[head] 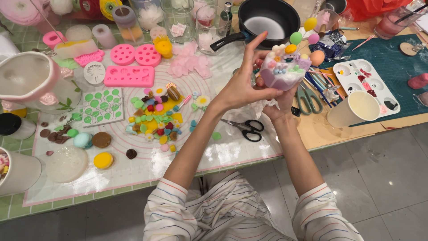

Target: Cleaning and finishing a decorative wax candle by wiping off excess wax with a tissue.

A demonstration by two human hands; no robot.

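Both hands grip the decorated candle (285, 71) — pale lilac, topped with coloured balls and beads — just in front of the black saucepan (269, 20): left hand (243, 87) beside, right hand (281, 105) beneath

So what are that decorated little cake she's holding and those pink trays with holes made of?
The decorated cake-shaped piece, held in both the left hand and the right hand, looks like wax or soap: a matte, pastel, slightly translucent body with tiny moulded toppings. The pink moulds look like silicone: soft, matte, rounded edges with shaped cavities. Neither is certain by sight alone.
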